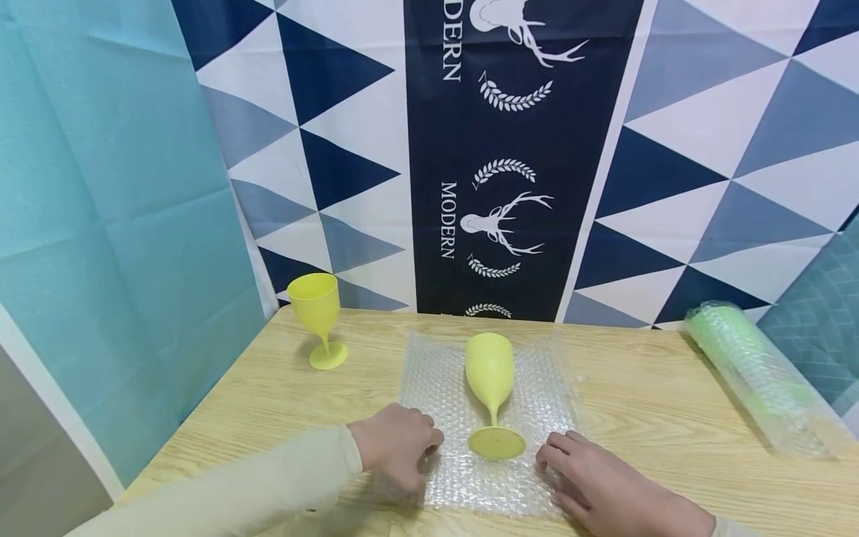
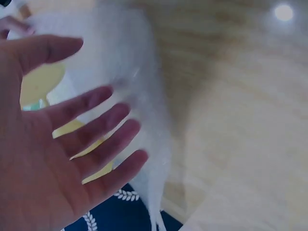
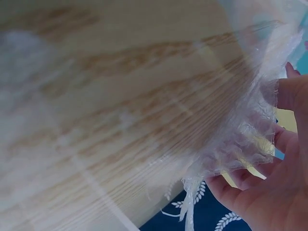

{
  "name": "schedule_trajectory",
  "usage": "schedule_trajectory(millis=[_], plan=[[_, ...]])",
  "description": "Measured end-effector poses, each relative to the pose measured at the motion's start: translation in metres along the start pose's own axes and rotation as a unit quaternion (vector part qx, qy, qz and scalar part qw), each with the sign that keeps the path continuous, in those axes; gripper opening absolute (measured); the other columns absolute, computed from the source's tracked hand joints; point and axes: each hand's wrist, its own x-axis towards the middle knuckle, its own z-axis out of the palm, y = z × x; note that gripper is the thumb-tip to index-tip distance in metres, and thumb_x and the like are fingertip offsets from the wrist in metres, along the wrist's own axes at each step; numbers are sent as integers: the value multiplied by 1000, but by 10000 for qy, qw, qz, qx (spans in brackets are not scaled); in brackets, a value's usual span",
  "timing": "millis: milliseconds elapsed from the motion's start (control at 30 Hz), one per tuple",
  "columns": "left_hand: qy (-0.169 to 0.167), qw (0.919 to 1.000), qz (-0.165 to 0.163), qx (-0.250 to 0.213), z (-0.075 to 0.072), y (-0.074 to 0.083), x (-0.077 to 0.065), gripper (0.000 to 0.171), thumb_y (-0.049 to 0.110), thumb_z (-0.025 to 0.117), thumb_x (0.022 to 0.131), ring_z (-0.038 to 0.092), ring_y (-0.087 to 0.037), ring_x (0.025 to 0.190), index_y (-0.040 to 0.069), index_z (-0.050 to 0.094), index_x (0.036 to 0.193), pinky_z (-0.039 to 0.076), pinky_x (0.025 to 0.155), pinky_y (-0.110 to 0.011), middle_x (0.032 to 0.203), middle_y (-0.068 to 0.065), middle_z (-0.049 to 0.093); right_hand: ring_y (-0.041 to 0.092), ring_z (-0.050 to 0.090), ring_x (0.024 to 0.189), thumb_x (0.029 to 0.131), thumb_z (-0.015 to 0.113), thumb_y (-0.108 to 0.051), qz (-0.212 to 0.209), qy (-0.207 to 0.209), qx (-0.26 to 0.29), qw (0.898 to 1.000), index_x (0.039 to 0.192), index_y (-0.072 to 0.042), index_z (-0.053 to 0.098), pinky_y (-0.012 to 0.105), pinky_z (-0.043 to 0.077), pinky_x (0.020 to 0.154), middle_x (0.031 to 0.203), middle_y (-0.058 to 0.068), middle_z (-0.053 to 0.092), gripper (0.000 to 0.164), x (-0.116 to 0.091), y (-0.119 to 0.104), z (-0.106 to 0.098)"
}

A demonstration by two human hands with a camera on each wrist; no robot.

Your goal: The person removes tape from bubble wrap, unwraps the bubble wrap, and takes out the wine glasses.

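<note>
A yellow plastic goblet [image 1: 491, 365] lies on its side on a sheet of bubble wrap [image 1: 463, 488], bowl toward the wall and round foot toward me. My left hand [image 1: 401, 446] is at the sheet's left edge, beside the foot. Its fingers look spread and loose in the left wrist view, with nothing held. On the other side, my right hand [image 1: 600, 481] rests at the sheet's right edge. In the right wrist view, clear wrap [image 3: 236, 130] overlaps its extended fingers [image 3: 224, 190]. The goblet is partly hidden behind the fingers in both wrist views.
A second yellow goblet [image 1: 315, 304] stands upright at the back left of the wooden table [image 1: 637, 403]. Along the right side lies a green item in bubble wrap [image 1: 758, 373]. A patterned cloth [image 1: 356, 149] hangs behind the table, and a teal curtain [image 1: 121, 171] hangs at the left.
</note>
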Motion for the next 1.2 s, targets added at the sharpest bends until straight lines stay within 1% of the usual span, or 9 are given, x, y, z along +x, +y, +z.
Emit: schedule_trajectory(millis=[67,200,400,533,633,800,933,1067,1200], plan=[[-438,9980,-141,-444,-7,-3,5,17,33,72,70,46,0,64,25,60,79,40,54,-17,71,16,53,-3,44,84,90,64,-38,24,-13,32,10000,108,-35,56,23,50,72,100,-21,52,20,0,0,0],[-1114,9838,-408,-1342,-19,-11,14,14,31,73,72,53,-2,72,27,61,80,45,61,-21,79,15,60,-3,45,85,90,63,-41,73,-65,91,9999,110,-35,58,23,51,73,99,-21,52,21,0,0,0],[-1561,9564,-384,-2438,-38,-28,30,9,31,70,80,52,-3,75,24,64,78,44,67,-21,80,13,59,-3,45,86,90,63,-41,76,18,-57,10000,110,-36,57,26,52,75,103,-20,53,22,-1,0,-1],[-1722,9312,-574,-3161,-45,-38,41,12,32,68,83,53,-6,78,21,63,86,49,71,-25,84,8,58,-3,44,86,89,65,-38,72,82,-161,9998,109,-36,56,26,52,76,105,-20,53,22,-2,-1,-1],[-1895,9067,-657,-3710,-49,-44,50,18,32,63,86,59,-11,92,19,63,97,54,80,-31,96,3,61,-3,45,87,89,64,-38,112,57,-142,9998,109,-37,56,27,53,78,106,-20,54,22,-2,-1,-1],[-2076,8574,-885,-4626,-51,-52,65,33,32,57,90,60,-23,114,12,63,116,52,97,-38,120,-10,61,-4,43,85,90,64,-36,-40,169,-151,9997,108,-34,56,24,50,73,102,-20,52,20,-3,-1,1],[-1877,8116,-1394,-5354,-52,-55,75,48,37,61,89,59,-29,116,8,56,127,49,102,-41,126,-17,59,-3,43,86,90,64,-35,-95,241,-209,9994,108,-34,56,24,49,72,101,-20,52,19,-3,-1,1],[-1722,7632,-1726,-5983,-51,-56,83,65,44,61,89,58,-33,117,0,46,134,47,105,-45,128,-22,58,-3,45,89,90,64,-37,11,146,-219,9997,109,-35,56,27,51,76,106,-19,54,21,-2,-1,1],[-1447,7233,-2121,-6410,-52,-54,91,76,49,63,85,59,-34,115,-6,43,134,47,104,-46,128,-24,56,-2,45,90,89,64,-39,-27,130,-208,9997,110,-36,55,27,52,77,107,-19,54,22,-2,-1,1]])
